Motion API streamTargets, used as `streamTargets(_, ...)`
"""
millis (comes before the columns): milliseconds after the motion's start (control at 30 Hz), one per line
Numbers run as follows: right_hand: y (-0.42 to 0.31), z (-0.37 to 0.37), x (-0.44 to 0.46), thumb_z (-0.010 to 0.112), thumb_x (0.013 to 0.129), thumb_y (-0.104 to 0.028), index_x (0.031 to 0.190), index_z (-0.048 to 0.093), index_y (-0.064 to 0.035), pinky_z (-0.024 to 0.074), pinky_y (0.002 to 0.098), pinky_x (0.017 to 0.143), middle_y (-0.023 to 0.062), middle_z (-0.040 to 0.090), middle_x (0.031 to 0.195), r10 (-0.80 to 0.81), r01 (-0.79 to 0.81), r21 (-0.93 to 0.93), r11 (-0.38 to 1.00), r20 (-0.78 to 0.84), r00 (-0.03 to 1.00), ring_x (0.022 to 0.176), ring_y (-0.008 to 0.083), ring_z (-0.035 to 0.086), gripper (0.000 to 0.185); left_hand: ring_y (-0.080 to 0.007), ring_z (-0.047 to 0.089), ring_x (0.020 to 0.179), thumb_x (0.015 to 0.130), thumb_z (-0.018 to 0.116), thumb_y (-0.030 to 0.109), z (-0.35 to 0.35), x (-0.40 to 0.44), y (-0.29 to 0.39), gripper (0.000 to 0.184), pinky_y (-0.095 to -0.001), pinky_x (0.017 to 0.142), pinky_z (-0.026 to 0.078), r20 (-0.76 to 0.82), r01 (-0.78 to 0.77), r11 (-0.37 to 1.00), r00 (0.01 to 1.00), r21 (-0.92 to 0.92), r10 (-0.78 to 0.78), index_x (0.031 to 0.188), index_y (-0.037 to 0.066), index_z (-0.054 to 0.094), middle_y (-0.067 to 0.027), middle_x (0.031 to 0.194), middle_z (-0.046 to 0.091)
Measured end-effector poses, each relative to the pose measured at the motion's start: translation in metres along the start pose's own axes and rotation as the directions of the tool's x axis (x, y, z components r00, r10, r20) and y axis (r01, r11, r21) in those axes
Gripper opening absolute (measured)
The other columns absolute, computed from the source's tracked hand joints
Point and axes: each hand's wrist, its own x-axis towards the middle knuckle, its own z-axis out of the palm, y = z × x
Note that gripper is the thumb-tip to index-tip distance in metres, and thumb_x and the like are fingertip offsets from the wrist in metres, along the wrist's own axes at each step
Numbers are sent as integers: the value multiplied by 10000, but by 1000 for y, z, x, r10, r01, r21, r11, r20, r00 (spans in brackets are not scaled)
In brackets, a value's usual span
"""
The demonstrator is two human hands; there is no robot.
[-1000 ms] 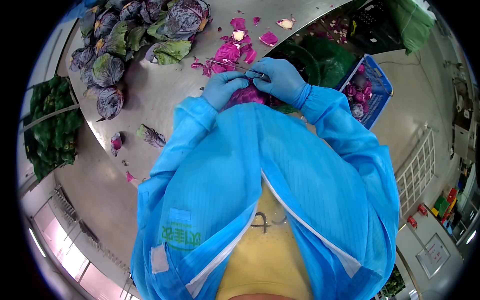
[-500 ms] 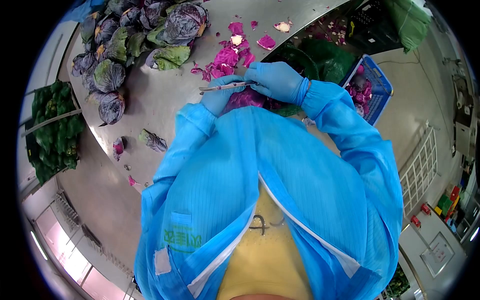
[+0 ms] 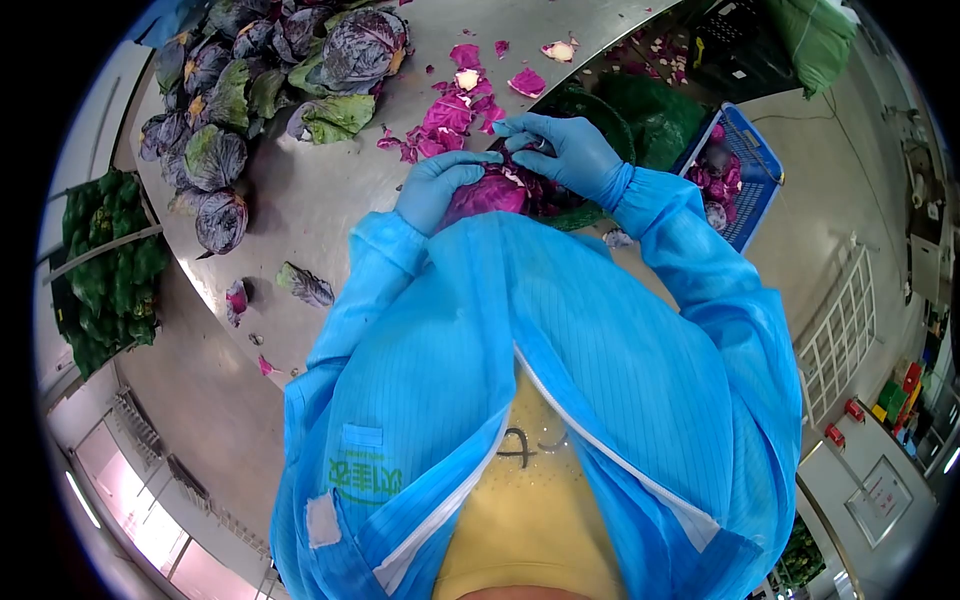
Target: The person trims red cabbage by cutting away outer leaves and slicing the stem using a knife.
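A purple cabbage [image 3: 488, 197] lies at the table's near edge, close against my blue smock. My gloved left hand [image 3: 436, 188] holds it from its left side, fingers curled over the top. Right of it, my gloved right hand [image 3: 571, 152] has bent fingers around a small dark thing, perhaps the knife handle; the blade does not show clearly. Dark purple leaf shows below the right fingers. Torn magenta leaves [image 3: 447, 113] lie on the metal table just beyond the hands.
Whole cabbages [image 3: 216, 157] are heaped on the table [image 3: 300, 185] at the upper left. A blue basket [image 3: 765, 180] with purple cabbages stands at the right, near a dark green bag [image 3: 655, 118] and a black crate [image 3: 740, 50]. Green net sacks [image 3: 110, 270] are far left.
The long thin blade that pointed left across my left hand is no longer clearly visible. My right hand has turned and shifted slightly right, and more of the cabbage's top shows.
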Motion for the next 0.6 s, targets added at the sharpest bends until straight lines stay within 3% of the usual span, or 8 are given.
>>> streamTargets(33,-5,-1,0,704,803,-212,1077,606,-48,497,293,724,58,669,891,63,-66,81,995,33,997,807,140,624,334,-183,604,979,820,543,-17,1,-1,1,263,-270,910,461,-5,-20,999,1000,28,20,1067,-60,624,-141,1062,647)
streamTargets(167,-1,-2,12,735,778,-252,1044,604,-31,486,287,739,54,655,864,27,-43,99,994,158,987,784,141,609,370,-173,606,963,827,551,-10,3,-5,5,259,-269,888,474,-6,-68,992,998,107,69,1071,-47,627,-128,1042,650)
streamTargets(233,2,-1,19,762,751,-288,974,607,-34,469,269,723,34,627,825,33,-98,205,974,298,954,736,127,580,372,-164,606,951,832,556,-1,5,-7,7,254,-266,875,478,-2,-75,990,997,117,75,1072,-40,629,-118,1032,652)
streamTargets(367,12,6,23,764,749,-309,912,604,-47,456,257,692,16,598,802,3,-146,369,918,361,932,700,112,541,348,-142,605,917,843,578,26,5,-9,4,242,-256,838,483,-9,-88,983,996,163,90,1072,-22,636,-95,1006,656)
streamTargets(433,5,-1,25,750,760,-291,891,609,-56,445,261,671,18,596,786,99,-289,348,892,472,876,685,97,523,304,-136,603,907,839,590,35,4,-9,4,242,-252,830,482,-12,-92,981,995,172,95,1070,-18,638,-90,998,658)
streamTargets(567,-5,-5,31,748,752,-274,879,618,-57,442,277,646,13,598,752,62,-154,168,974,455,888,678,105,527,282,-127,600,889,834,614,54,4,-11,1,238,-247,819,478,-47,-86,977,994,195,97,1061,-11,644,-81,982,661)
streamTargets(600,-3,-2,31,735,753,-278,876,623,-61,443,292,636,28,605,741,-33,-17,122,992,390,920,668,134,545,273,-127,600,889,834,614,54,3,-12,0,238,-247,819,478,-51,-88,977,994,196,100,1061,-11,644,-81,982,661)
